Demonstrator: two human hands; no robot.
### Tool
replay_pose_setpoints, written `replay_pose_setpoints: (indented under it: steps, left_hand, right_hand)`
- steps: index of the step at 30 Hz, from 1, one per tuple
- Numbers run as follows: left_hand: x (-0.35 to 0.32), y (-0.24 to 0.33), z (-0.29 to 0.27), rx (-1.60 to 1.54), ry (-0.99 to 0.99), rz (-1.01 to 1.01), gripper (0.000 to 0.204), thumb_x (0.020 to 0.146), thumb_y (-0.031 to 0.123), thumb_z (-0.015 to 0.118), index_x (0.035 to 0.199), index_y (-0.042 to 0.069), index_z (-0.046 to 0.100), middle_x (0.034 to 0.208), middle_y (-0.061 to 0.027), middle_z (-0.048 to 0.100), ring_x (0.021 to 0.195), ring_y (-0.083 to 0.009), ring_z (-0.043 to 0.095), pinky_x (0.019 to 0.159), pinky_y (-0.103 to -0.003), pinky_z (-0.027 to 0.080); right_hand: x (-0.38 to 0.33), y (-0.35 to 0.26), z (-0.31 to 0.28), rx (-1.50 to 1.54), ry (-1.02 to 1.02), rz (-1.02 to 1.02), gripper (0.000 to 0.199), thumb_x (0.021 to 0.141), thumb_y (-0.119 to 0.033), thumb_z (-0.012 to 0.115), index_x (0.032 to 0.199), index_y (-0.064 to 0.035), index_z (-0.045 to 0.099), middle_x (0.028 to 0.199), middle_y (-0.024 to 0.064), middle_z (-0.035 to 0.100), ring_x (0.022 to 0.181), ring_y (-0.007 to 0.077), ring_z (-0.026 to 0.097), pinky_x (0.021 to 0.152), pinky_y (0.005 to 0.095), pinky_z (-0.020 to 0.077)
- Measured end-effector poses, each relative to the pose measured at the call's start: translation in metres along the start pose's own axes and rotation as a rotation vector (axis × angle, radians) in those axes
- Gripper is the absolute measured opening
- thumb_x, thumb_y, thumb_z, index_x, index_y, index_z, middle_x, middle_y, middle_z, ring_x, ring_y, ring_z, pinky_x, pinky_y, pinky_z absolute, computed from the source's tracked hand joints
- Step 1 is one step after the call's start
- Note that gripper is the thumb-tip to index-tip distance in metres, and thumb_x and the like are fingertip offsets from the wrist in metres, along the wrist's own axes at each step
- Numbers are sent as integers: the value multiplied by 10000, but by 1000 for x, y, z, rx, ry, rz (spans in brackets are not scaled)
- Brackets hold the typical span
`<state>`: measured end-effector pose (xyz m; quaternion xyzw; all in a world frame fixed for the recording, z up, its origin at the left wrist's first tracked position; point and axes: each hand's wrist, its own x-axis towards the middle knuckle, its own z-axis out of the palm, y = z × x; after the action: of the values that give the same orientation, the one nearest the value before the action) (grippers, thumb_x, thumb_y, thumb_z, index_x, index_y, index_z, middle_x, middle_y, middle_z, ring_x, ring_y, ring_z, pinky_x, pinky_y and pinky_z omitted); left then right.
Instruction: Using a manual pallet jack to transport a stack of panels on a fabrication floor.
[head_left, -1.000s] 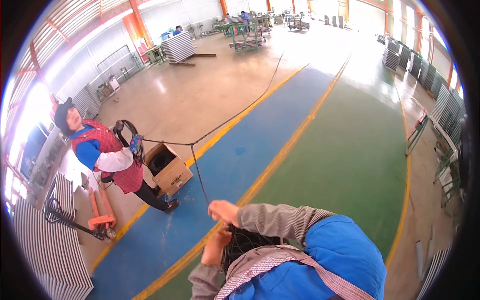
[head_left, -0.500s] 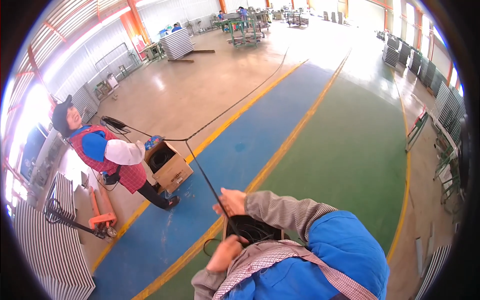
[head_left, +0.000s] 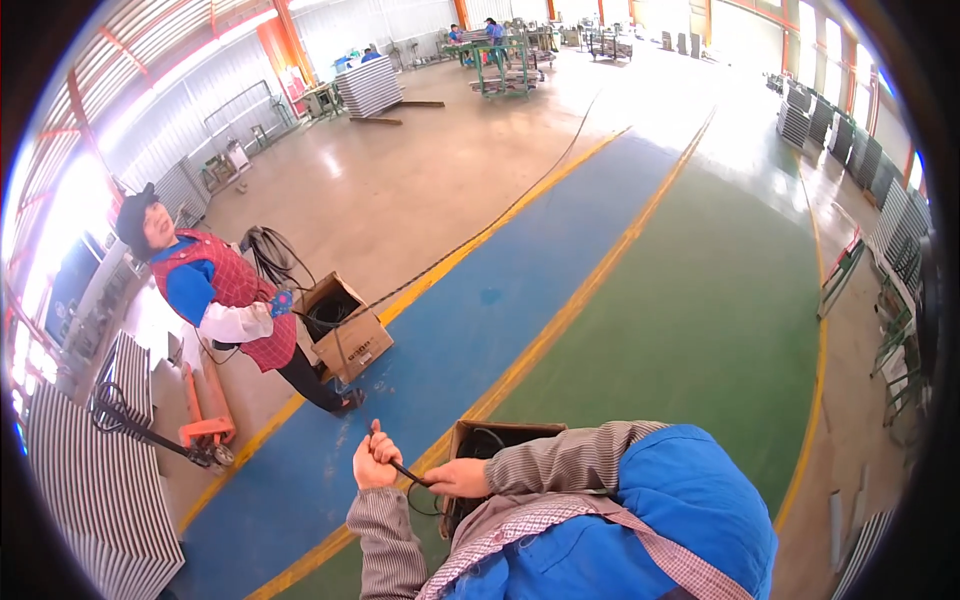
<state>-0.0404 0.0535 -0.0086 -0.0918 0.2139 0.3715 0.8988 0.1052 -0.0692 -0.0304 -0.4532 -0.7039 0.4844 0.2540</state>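
Risk, cable: the thin black cable (head_left: 405, 472) can slip or kink between the two hands, I think, because the stretch between them is short and looks tight.
Risk, box: the cable may catch on the rim of the open brown cardboard box (head_left: 500, 437) just below the hands.
Left hand (head_left: 376, 463): clenched in a fist around the cable, fully closed.
Right hand (head_left: 460, 478): fingers pinch the same cable, almost closed.
Cable place: between both hands, above the blue floor strip (head_left: 440, 340), touching the box edge.
Nearby: a co-worker in a red vest (head_left: 225, 300) stands well apart beside another cardboard box (head_left: 345, 330).
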Motion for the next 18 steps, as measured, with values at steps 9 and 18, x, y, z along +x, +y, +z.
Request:
replay_pose_setpoints:
  steps: [9, 18]
  left_hand:
    - [-60, -115, -32, 1466, -391, -236, 211, 862, 91, 352, 990, 3, 496, 648, 22, 400, 552, -50, 355, 476, -173, 283]
    - [-13, -32, 3, 286, -204, 50, 287, 901, 261, 372, 1001, 16, 485, 694, 9, 457, 576, -67, 390, 504, -194, 331]
  right_hand:
    - [45, 15, -94, 1358, 295, 422, 310, 890, -385, 337, 883, -96, 448, 662, 35, 504, 581, 155, 495, 500, 253, 391]
    - [-27, -16, 6, -131, 51, -154, 199, 855, -225, 411, 938, -65, 494, 754, 161, 549, 732, 305, 557, 684, 378, 439]
